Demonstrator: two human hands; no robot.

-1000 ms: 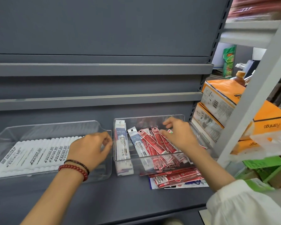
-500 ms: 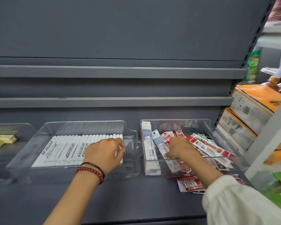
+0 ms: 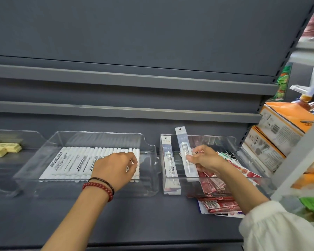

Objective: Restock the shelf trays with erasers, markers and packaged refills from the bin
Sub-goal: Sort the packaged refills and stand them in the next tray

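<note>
Head view, shelf restock.

Right hand (image 3: 205, 160), centre-right of frame: thumb and fingers pinched on the lower half of a refill pack (image 3: 183, 149), inside the right tray (image 3: 232, 140). Pack is raised on end. Long axis near vertical in frame, hang-hole end up and leaning slightly to the upper left, lower end down at the tray floor.

Second refill pack (image 3: 168, 156) stands just left of it, against the tray's left wall, same orientation.

Red packets (image 3: 214, 182) lie in a loose heap behind and under the hand. More loose packets (image 3: 219, 205) lie outside the tray on the shelf (image 3: 134, 214), at its front edge.

Left hand (image 3: 116, 169), centre of frame: fingers curled down onto the right end of the markers (image 3: 76, 162). Cannot tell whether it pinches one or only rests there. Markers lie side by side in one flat row in the middle tray (image 3: 149, 147), long axes running front to back.

Erasers (image 3: 2, 149), far left: a few in the left tray (image 3: 34, 134).

Progress, judged: all three trays hold stock and the marker row looks nearly full. Left to do: sort the refill tray and put away the stray packets. Bin not in view.
</note>
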